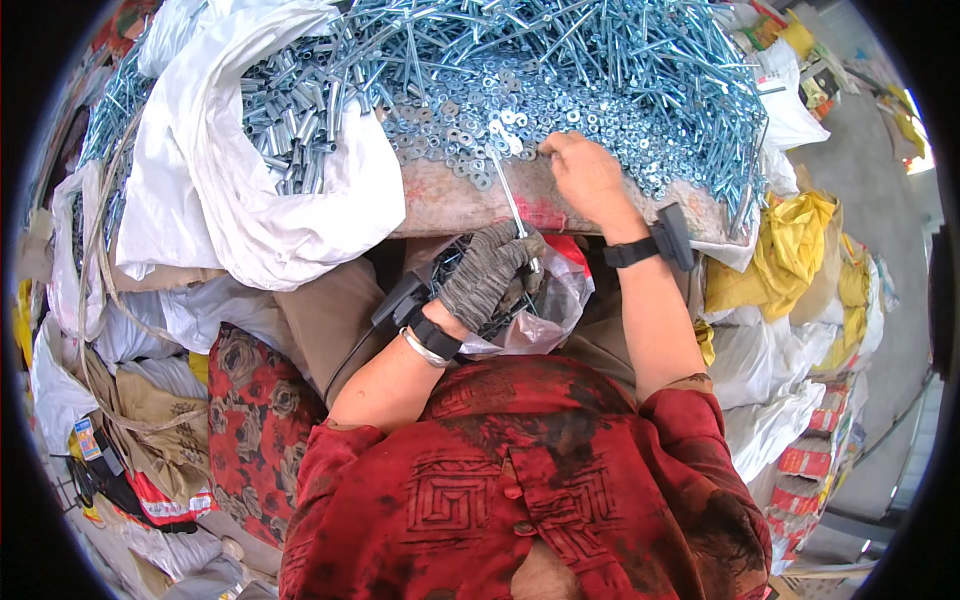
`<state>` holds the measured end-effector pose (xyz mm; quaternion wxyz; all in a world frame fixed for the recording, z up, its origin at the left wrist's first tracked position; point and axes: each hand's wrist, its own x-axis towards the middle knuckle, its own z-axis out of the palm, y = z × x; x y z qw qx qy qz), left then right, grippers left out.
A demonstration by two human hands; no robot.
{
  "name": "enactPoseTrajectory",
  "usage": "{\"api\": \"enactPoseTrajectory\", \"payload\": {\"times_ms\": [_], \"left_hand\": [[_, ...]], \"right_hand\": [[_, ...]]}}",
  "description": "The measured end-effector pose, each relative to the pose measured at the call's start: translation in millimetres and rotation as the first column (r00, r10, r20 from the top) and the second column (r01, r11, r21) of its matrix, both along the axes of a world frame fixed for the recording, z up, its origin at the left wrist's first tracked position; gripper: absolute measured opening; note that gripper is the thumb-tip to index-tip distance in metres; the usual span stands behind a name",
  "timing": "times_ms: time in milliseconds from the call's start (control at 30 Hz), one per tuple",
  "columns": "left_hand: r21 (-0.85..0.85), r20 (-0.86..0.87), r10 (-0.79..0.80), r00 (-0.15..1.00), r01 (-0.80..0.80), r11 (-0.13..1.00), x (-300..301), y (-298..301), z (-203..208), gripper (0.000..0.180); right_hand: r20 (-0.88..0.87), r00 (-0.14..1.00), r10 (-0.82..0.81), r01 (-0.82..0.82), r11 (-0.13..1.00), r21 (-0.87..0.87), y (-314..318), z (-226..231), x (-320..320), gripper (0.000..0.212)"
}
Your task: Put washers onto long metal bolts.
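My left hand (490, 272), in a grey striped glove, is closed around a long silver bolt (508, 190) that tilts up toward the far side. The bolt's upper end reaches the near edge of a heap of flat washers (460, 125). Bare and bent, my right hand (585, 175) has its fingertips pinched together at that same edge. Whatever they pinch, if anything, is hidden. Below my left hand, a clear plastic bag (565, 305) sits between my legs, with dark metal pieces partly showing inside.
Behind the washers lies a big pile of long bolts (560, 45). Metal sleeves (305, 125) fill a white sack (225, 215) at the left. The stained padded edge (450, 195) runs before me. Yellow sacks (780, 260) stand right; a floral cushion (255, 430) lies left.
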<state>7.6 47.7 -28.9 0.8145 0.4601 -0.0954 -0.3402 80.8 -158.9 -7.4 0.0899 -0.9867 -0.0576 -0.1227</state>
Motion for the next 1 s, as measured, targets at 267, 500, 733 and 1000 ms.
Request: {"api": "enactPoseTrajectory", "payload": {"times_ms": [267, 500, 733, 1000], "left_hand": [[0.043, 0.03, -0.008, 1.0, 0.006, 0.999, -0.5, -1.1, 0.8, 0.023], [0.146, 0.22, -0.074, 0.973, 0.042, 0.988, -3.8, -2.4, 3.6, 0.027], [0.119, 0.191, -0.025, 0.981, 0.002, 0.993, -7.8, -3.6, 4.7, 0.027], [0.117, 0.181, -0.043, 0.983, 0.022, 0.993, -5.4, -1.6, 0.7, 0.028]], "right_hand": [[-0.042, 0.99, -0.131, 0.137, 0.89, 0.435, -15.5, 10.8, -19.1, 0.017], [-0.028, 0.999, 0.039, -0.032, 0.977, 0.211, 3.0, 4.0, -14.9, 0.013], [0.018, 0.999, 0.028, -0.032, 0.976, 0.216, -20.2, 0.0, -8.4, 0.017], [-0.021, 0.999, 0.046, -0.033, 0.911, 0.412, -19.4, 12.7, -15.1, 0.018]]}}
